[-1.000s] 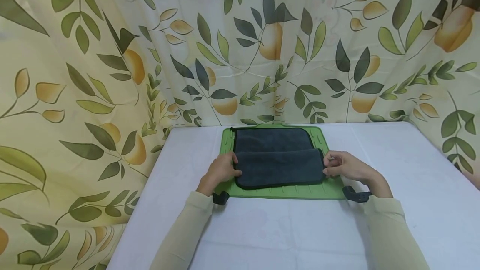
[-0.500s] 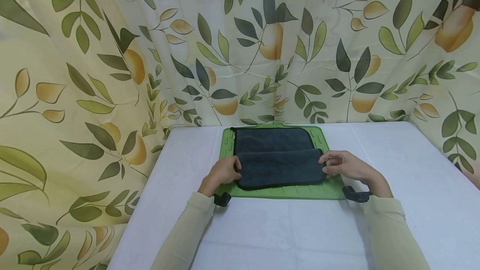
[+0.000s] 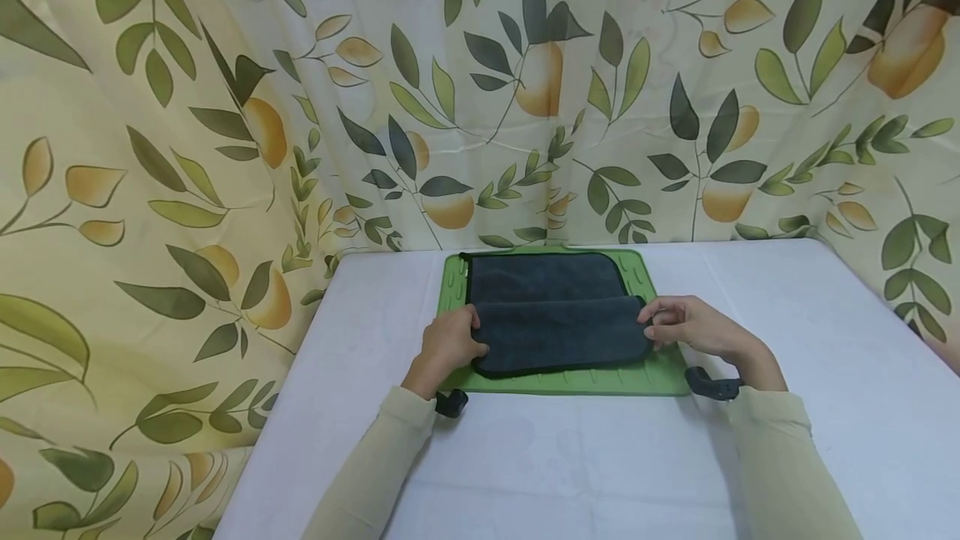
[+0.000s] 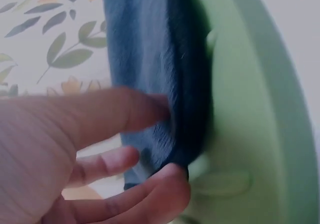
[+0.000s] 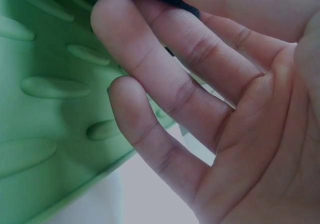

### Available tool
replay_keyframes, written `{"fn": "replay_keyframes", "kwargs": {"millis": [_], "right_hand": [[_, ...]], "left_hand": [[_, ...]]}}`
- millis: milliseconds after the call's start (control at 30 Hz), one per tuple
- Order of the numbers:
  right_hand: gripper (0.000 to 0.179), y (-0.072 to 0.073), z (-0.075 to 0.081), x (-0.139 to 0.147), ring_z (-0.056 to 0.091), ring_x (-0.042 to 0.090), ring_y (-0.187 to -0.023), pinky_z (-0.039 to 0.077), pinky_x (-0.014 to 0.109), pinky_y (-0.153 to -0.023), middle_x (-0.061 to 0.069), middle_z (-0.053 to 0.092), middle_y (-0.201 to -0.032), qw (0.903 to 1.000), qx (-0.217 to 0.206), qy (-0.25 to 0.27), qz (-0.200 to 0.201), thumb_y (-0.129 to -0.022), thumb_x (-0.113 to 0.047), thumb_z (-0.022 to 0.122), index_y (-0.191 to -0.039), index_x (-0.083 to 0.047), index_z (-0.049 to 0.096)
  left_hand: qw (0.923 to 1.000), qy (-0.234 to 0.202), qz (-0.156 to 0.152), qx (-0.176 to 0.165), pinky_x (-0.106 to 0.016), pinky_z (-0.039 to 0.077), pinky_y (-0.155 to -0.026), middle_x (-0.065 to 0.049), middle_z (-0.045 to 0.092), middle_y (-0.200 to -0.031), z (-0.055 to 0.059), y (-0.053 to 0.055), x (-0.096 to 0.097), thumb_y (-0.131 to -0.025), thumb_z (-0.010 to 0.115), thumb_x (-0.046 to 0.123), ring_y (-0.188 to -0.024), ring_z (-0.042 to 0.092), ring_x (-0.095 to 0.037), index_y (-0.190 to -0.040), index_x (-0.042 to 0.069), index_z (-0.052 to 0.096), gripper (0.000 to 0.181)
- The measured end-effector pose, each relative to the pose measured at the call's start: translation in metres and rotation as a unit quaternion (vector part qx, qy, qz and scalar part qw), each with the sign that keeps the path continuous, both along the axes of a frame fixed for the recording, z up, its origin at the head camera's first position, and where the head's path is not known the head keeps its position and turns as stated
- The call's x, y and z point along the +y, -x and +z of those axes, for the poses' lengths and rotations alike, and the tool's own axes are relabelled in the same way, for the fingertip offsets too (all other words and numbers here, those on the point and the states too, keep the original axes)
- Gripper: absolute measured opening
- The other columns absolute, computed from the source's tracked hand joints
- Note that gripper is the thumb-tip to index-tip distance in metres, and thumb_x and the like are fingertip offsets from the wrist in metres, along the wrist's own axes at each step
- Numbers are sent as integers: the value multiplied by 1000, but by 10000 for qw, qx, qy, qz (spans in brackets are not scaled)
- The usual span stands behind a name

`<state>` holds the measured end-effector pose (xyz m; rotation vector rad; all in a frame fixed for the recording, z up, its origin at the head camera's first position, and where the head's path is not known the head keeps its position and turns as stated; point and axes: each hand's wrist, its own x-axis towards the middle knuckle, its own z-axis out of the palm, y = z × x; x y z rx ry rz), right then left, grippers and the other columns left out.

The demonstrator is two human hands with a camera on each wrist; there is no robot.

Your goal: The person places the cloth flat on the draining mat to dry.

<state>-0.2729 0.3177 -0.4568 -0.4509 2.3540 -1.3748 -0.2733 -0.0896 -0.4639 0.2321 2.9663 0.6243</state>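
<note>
A dark blue-grey cloth (image 3: 558,336) with black edging lies on a green ridged mat (image 3: 660,377), its near part folded back over the far part. At the fold's left end, my left hand (image 3: 447,346) pinches the edge; in the left wrist view its thumb presses on the cloth (image 4: 142,59) and the fingers curl in by the corner. My right hand (image 3: 697,327) holds the right end between thumb and forefinger. The right wrist view shows this hand's other fingers (image 5: 175,89) half bent over the mat (image 5: 55,114), with only a dark strip of cloth visible at the top.
The mat rests near the far edge of a table with a white cover (image 3: 525,465). Behind and to the left hangs a curtain (image 3: 480,107) printed with leaves and fruit. Each wrist wears a black strapped device (image 3: 712,386).
My left hand has shifted slightly to the right along the cloth's left end, and its fingers have regripped there. The right fingertips have crept slightly inward over the right edge. The fold is nearly unchanged.
</note>
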Motion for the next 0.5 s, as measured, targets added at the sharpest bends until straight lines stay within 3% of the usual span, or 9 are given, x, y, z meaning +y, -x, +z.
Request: {"fn": "replay_keyframes", "kwargs": {"millis": [333, 500], "right_hand": [[34, -1, 3, -2, 70, 27, -83, 57, 33, -79, 12, 71, -88, 9999, -98, -51, -80, -98, -11, 66, -124, 9, 56], [33, -1, 4, -2, 70, 27, -84, 57, 33, -80, 12, 71, -88, 9998, -124, -116, -45, -98, -12, 67, -123, 8, 57]], "left_hand": [[9988, -388, 217, -202, -34, 40, -58, -2, 59, -80, -8, 6, -4, -84, 84, 16, -70, 55, -21, -90, 14, 60, 25], [9983, -488, 161, -288, -32, 38, -56, -3, 57, -77, -5, 7, -7, -82, 85, 19, -67, 53, -21, -88, 13, 59, 28]]}}
